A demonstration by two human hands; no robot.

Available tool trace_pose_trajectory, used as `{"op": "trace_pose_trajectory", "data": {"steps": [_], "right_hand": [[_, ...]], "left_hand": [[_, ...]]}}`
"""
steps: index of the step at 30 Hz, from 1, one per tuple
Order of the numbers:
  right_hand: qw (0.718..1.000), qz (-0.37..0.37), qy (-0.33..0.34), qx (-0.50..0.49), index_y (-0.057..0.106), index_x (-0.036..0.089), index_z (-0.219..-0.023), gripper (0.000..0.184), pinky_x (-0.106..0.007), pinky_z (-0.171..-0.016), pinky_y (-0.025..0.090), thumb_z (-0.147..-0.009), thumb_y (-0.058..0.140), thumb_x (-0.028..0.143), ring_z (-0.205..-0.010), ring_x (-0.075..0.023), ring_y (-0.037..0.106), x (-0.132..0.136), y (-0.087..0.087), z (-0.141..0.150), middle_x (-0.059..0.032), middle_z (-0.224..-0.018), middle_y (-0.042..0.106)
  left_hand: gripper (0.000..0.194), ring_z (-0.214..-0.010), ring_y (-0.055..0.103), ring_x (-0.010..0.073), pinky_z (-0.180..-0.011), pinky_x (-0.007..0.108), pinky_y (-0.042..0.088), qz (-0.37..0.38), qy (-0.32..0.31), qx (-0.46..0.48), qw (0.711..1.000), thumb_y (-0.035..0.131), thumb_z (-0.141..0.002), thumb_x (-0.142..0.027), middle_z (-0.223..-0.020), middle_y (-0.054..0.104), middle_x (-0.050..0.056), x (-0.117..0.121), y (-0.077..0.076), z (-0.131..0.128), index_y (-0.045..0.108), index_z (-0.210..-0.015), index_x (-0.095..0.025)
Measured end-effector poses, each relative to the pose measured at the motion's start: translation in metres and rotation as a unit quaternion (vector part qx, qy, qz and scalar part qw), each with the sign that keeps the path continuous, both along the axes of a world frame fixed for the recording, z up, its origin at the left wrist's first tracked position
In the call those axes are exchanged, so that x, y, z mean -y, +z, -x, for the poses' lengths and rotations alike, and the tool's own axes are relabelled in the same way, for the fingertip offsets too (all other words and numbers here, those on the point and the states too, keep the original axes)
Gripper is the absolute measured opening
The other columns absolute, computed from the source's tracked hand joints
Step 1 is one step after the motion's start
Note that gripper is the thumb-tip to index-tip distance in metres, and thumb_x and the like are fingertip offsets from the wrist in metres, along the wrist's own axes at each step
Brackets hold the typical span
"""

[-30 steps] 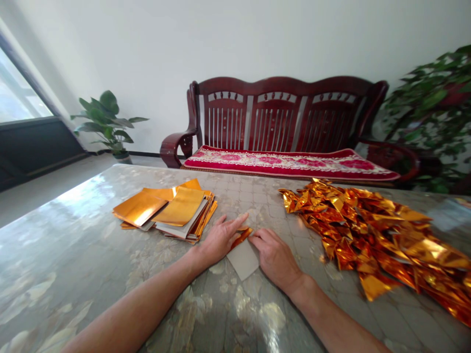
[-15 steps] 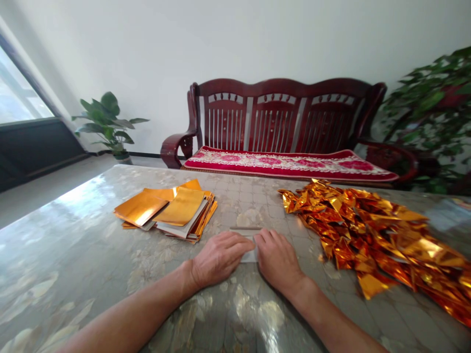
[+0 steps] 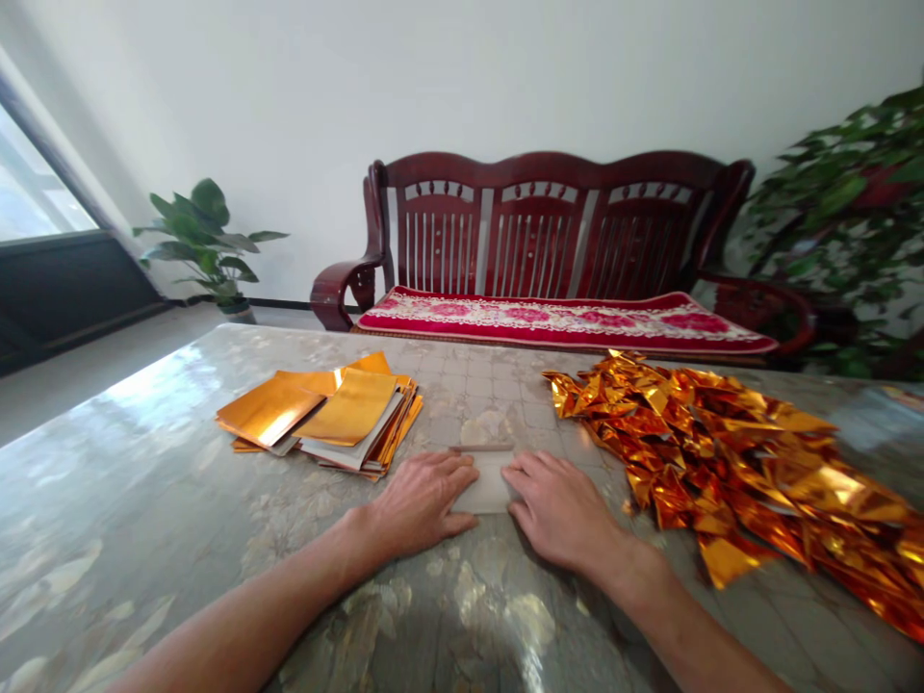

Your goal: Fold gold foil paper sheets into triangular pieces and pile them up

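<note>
A folded sheet of paper (image 3: 489, 479), pale side up, lies flat on the glossy patterned table (image 3: 144, 500). My left hand (image 3: 423, 500) presses on its left edge with the fingers spread flat. My right hand (image 3: 567, 510) lies palm down on its right edge. Both hands rest on the sheet rather than gripping it. To the left lies a stack of flat gold foil sheets (image 3: 324, 414). On the right spreads a heap of folded gold foil pieces (image 3: 729, 462).
Behind the table stands a dark red wooden bench (image 3: 549, 241) with a red patterned cushion. A potted plant (image 3: 206, 245) stands at the back left by the window, and a leafy plant (image 3: 852, 221) fills the right side.
A second ago the sheet lay askew with a gold flap lifted. It has since been folded flat and squared, and my hands have slid apart to its two edges.
</note>
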State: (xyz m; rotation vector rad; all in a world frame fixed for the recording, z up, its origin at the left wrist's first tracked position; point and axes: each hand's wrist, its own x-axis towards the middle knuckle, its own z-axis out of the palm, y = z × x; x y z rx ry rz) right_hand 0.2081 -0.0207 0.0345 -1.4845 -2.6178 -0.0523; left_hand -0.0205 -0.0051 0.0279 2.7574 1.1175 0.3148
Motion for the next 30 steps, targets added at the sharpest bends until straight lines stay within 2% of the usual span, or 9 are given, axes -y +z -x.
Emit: {"op": "trace_pose_trajectory", "data": {"steps": [3, 7, 10, 12, 15, 17, 21, 24, 30], "right_hand": [[0.999, -0.037, 0.005, -0.001, 0.066, 0.022, -0.093, 0.008, -0.034, -0.081, 0.040, -0.086, 0.063, 0.022, -0.094, -0.0229, 0.057, -0.002, -0.007, 0.002, -0.0049, -0.097, 0.066], [0.997, -0.066, 0.017, -0.022, 0.067, 0.021, -0.090, 0.009, -0.033, -0.077, 0.040, -0.091, 0.058, 0.022, -0.091, -0.0216, 0.057, -0.006, -0.014, 0.001, -0.0052, -0.090, 0.065], [0.997, -0.064, 0.018, -0.045, 0.067, 0.021, -0.089, 0.014, -0.032, -0.078, 0.041, -0.094, 0.054, 0.023, -0.091, -0.0209, 0.057, -0.008, -0.015, -0.002, -0.0054, -0.089, 0.065], [0.996, -0.056, 0.019, -0.062, 0.067, 0.022, -0.096, 0.010, -0.033, -0.080, 0.042, -0.091, 0.059, 0.026, -0.094, -0.0215, 0.057, -0.008, -0.014, -0.004, -0.0051, -0.093, 0.066], [0.994, -0.040, 0.021, -0.102, 0.062, 0.022, -0.112, 0.033, -0.035, -0.086, 0.043, -0.082, 0.070, 0.032, -0.100, -0.0232, 0.057, -0.009, -0.011, -0.009, -0.0050, -0.104, 0.067], [0.991, -0.031, 0.016, -0.129, 0.060, 0.022, -0.113, 0.038, -0.035, -0.086, 0.043, -0.079, 0.072, 0.033, -0.098, -0.0229, 0.058, -0.011, -0.011, -0.013, -0.0051, -0.105, 0.066], [0.986, -0.034, 0.000, -0.164, 0.062, 0.022, -0.099, 0.013, -0.031, -0.081, 0.043, -0.094, 0.054, 0.030, -0.088, -0.0193, 0.060, -0.019, -0.017, -0.014, -0.0037, -0.093, 0.067], [0.983, -0.054, -0.024, -0.172, 0.064, 0.022, -0.096, 0.023, -0.029, -0.079, 0.041, -0.100, 0.043, 0.028, -0.085, -0.0181, 0.061, -0.025, -0.024, -0.012, -0.0034, -0.089, 0.067], [0.980, -0.091, -0.087, -0.156, 0.066, 0.024, -0.081, 0.023, -0.027, -0.069, 0.036, -0.096, 0.051, 0.031, -0.080, -0.0175, 0.060, -0.029, -0.027, 0.000, -0.0015, -0.079, 0.068]], "left_hand": [[0.038, -0.117, 0.059, 0.0260, -0.102, 0.037, 0.045, 0.020, -0.001, 0.008, 1.000, 0.063, -0.081, -0.024, -0.125, 0.064, 0.007, 0.001, 0.005, 0.003, 0.058, -0.118, -0.024], [0.042, -0.109, 0.063, 0.0245, -0.097, 0.034, 0.048, 0.037, 0.011, 0.025, 0.999, 0.060, -0.079, -0.019, -0.115, 0.067, 0.006, -0.001, 0.005, 0.005, 0.056, -0.120, -0.024], [0.030, -0.107, 0.064, 0.0228, -0.095, 0.033, 0.048, 0.032, 0.031, 0.035, 0.998, 0.056, -0.087, -0.020, -0.111, 0.069, 0.006, -0.002, 0.001, 0.004, 0.058, -0.116, -0.023], [0.021, -0.107, 0.065, 0.0217, -0.096, 0.033, 0.048, 0.026, 0.041, 0.043, 0.998, 0.049, -0.095, -0.023, -0.112, 0.070, 0.006, -0.002, -0.001, 0.001, 0.062, -0.112, -0.022], [0.029, -0.110, 0.064, 0.0213, -0.100, 0.035, 0.046, 0.012, 0.042, 0.049, 0.998, 0.038, -0.102, -0.028, -0.118, 0.070, 0.006, -0.003, -0.003, -0.001, 0.066, -0.106, -0.022], [0.034, -0.111, 0.064, 0.0213, -0.103, 0.036, 0.044, 0.008, 0.040, 0.052, 0.998, 0.035, -0.103, -0.030, -0.120, 0.070, 0.006, -0.004, -0.003, -0.002, 0.068, -0.106, -0.021], [0.035, -0.104, 0.066, 0.0194, -0.097, 0.031, 0.047, 0.028, 0.070, 0.087, 0.993, 0.037, -0.102, -0.032, -0.108, 0.073, 0.006, -0.007, -0.005, -0.002, 0.070, -0.106, -0.021], [0.032, -0.096, 0.067, 0.0192, -0.090, 0.029, 0.048, 0.030, 0.097, 0.100, 0.990, 0.041, -0.101, -0.033, -0.098, 0.074, 0.005, -0.012, -0.008, -0.005, 0.071, -0.104, -0.021], [0.031, -0.085, 0.066, 0.0186, -0.081, 0.027, 0.046, 0.020, 0.130, 0.094, 0.987, 0.048, -0.098, -0.035, -0.084, 0.073, 0.004, -0.018, -0.010, -0.007, 0.073, -0.084, -0.020]]}}
